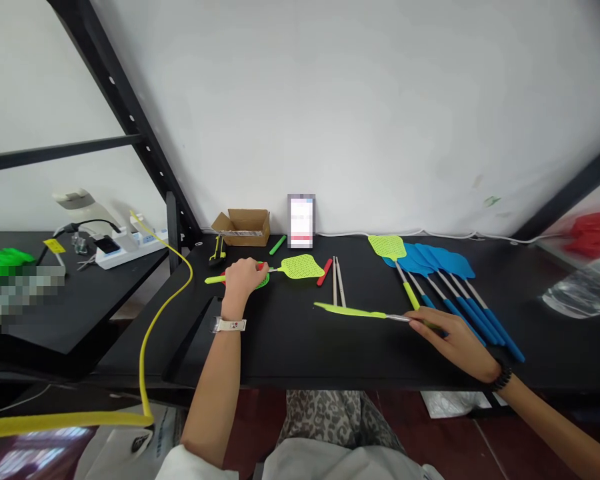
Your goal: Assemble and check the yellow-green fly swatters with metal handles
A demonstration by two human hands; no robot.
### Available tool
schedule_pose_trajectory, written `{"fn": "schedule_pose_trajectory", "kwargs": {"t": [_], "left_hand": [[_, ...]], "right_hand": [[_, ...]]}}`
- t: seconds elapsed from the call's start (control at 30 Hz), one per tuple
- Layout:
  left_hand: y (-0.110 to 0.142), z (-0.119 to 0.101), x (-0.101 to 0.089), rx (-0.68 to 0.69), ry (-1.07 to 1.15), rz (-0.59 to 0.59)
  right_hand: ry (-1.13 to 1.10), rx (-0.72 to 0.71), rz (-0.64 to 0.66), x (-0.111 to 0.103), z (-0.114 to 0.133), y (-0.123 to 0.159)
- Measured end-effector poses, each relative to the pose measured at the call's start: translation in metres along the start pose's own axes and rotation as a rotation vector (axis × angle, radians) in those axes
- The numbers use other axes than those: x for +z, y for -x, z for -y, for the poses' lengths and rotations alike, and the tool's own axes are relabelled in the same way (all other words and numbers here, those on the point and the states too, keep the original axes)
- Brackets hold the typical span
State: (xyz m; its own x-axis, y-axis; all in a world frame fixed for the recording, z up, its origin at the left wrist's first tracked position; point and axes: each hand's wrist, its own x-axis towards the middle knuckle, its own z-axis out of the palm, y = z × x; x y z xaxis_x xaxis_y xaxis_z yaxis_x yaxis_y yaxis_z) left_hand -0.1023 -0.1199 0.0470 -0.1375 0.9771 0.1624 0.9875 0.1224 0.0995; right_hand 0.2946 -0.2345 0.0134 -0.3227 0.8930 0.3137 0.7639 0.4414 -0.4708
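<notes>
Holding one lime swatter [350, 311] each: left hand [246, 276], right hand [453, 340].

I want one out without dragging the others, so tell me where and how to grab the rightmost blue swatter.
I'd grip the rightmost blue swatter by the near end of its handle, coming from the right. That end juts past the other blue handles, with its right side clear, while its head overlaps the next.

Left hand [247, 275] reaches forward, palm down, fingers curled — right hand [453, 340] angles inward, fingers closed, its forearm slanting from the right.
</notes>
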Motion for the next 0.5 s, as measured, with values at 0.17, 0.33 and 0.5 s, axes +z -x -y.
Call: {"fn": "schedule_pose_trajectory", "kwargs": {"t": [0.17, 0.33, 0.5], "left_hand": [[-0.001, 0.002, 0.001, 0.011, 0.014, 0.021], [0.0, 0.002, -0.003, 0.013, 0.022, 0.001], [0.0, 0.007, -0.005, -0.006, 0.024, -0.023]], "right_hand": [[0.075, 0.067, -0.22, -0.011, -0.005, -0.001], [0.295, 0.057, -0.144, -0.037, -0.029, 0.004], [0.384, 0.094, 0.023, -0.074, -0.048, 0.014]]}}
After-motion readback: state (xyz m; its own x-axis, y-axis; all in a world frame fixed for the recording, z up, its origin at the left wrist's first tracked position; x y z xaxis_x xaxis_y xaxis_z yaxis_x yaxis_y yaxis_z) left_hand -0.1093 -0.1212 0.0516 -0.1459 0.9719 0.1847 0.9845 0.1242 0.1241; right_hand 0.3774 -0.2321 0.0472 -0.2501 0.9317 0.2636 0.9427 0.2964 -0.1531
